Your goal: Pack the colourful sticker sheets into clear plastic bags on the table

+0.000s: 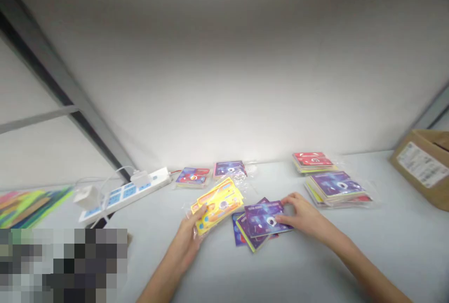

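Observation:
My left hand (189, 235) is closed around yellow cards (220, 205) that seem to be in a clear plastic bag, held tilted above the table. To its right, my right hand (302, 214) pinches the right edge of a purple card (263, 221) printed with a white, eye-like round shape. Under that card lies a loose, fanned pile with another purple card (253, 242) and a blue-and-red card (238, 235). Whether the right hand grips one card or several cannot be made out.
Bagged card stacks stand at the back: a blue-red one (192, 176), a purple one (229, 168), a red one (313, 159) and another purple one (336, 184). A power strip (159, 179) with plugs lies left, near colourful strips (35, 205). A cardboard box (424, 167) sits right.

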Demonstrator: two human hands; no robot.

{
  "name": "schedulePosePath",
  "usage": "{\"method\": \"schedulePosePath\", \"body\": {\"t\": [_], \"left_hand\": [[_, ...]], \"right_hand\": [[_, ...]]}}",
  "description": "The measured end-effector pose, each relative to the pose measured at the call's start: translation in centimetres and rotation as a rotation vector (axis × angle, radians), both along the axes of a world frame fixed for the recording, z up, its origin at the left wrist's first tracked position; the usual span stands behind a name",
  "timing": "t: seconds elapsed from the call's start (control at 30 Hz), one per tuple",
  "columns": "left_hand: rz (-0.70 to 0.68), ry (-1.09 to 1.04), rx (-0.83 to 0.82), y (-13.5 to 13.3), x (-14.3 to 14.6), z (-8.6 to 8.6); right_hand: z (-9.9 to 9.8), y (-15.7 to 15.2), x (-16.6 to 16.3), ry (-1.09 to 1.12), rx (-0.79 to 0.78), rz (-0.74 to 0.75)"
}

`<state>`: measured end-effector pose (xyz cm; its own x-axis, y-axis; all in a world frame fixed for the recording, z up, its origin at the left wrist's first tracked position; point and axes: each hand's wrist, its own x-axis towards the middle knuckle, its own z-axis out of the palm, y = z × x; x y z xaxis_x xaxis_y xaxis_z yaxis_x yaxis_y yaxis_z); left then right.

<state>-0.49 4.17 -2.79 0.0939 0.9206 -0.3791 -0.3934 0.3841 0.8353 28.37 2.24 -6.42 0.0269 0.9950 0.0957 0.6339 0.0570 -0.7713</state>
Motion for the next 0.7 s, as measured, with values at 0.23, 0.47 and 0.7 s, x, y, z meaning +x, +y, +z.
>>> {"method": "schedulePosePath", "body": {"t": [0.23,0.47,0.7], "left_hand": [[0.032,-0.021,-0.008,0.1,-0.2,0.0],[0.044,-0.031,-0.063,0.3,-0.4,0.0],[-0.043,-0.058,-0.088,-0.3,0.0,0.4]], "right_hand": [[1.0,0.4,-0.3,0.322,-0.147,0.039],[3.4,-0.3,0.2,0.962,-0.205,0.067],[2.4,0.3,-0.3,0.899,-0.012,-0.156]]}}
